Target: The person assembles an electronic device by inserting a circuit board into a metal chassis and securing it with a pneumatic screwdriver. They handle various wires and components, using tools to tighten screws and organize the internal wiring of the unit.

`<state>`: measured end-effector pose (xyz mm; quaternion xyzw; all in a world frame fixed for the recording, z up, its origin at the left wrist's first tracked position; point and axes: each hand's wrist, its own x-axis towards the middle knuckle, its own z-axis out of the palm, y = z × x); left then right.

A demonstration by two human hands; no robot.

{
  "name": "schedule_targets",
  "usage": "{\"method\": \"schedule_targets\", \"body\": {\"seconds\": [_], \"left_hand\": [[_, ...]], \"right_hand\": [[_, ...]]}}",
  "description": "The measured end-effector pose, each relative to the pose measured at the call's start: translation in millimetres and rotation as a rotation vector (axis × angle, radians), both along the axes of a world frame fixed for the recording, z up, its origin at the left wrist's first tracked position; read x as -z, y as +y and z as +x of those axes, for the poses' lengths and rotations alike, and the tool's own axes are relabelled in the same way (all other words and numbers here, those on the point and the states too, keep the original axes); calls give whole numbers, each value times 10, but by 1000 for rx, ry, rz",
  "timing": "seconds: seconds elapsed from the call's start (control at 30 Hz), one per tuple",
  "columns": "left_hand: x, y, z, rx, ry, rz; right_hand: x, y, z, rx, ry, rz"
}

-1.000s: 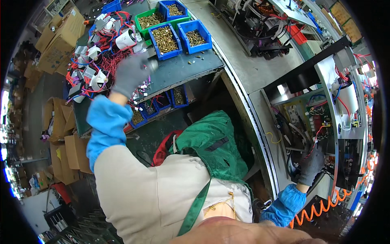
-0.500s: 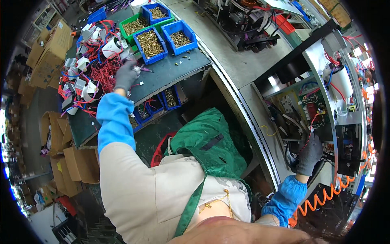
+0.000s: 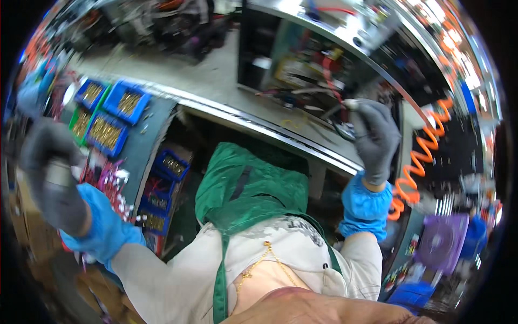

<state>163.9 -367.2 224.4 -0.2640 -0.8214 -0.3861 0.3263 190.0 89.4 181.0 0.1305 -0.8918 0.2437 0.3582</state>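
Observation:
My right hand, in a grey glove, is raised in front of the open metal cabinet. Its fingers are closed on a cable with a pale end. A red wire runs down from inside the cabinet toward these fingertips. At the far left, my left hand hangs over the edge of the dark workbench, also in a grey glove. Motion smears its fingers, and a pale grey patch shows against the glove; whether that is a held object is unclear.
Blue bins of brass-coloured fittings sit on the left bench beside tangled red wires. More blue bins stand under it. A metal-edged worktop crosses in front of me. An orange coiled hose hangs right, near a purple fan.
My view has swung to the right. My left hand has come away from the wire pile toward the near left. My right hand has come out of the cabinet with the cable end.

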Motion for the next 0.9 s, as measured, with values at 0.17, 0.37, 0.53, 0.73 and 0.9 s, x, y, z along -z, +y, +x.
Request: {"method": "schedule_targets", "body": {"seconds": [0.17,0.37,0.53,0.73,0.9], "left_hand": [[356,1581,-212,1050,-410,-532],[765,2444,-317,1208,-320,-316],[697,2990,-453,1108,44,-147],[775,3571,-823,601,-55,-414],[992,3419,-996,362,-167,-409]], "right_hand": [[63,-378,227,-623,-19,-73],[399,-263,555,-296,-635,-310],[590,103,574,221,-539,-507],[712,318,346,423,-267,-594],[712,495,334,451,-146,-612]]}}
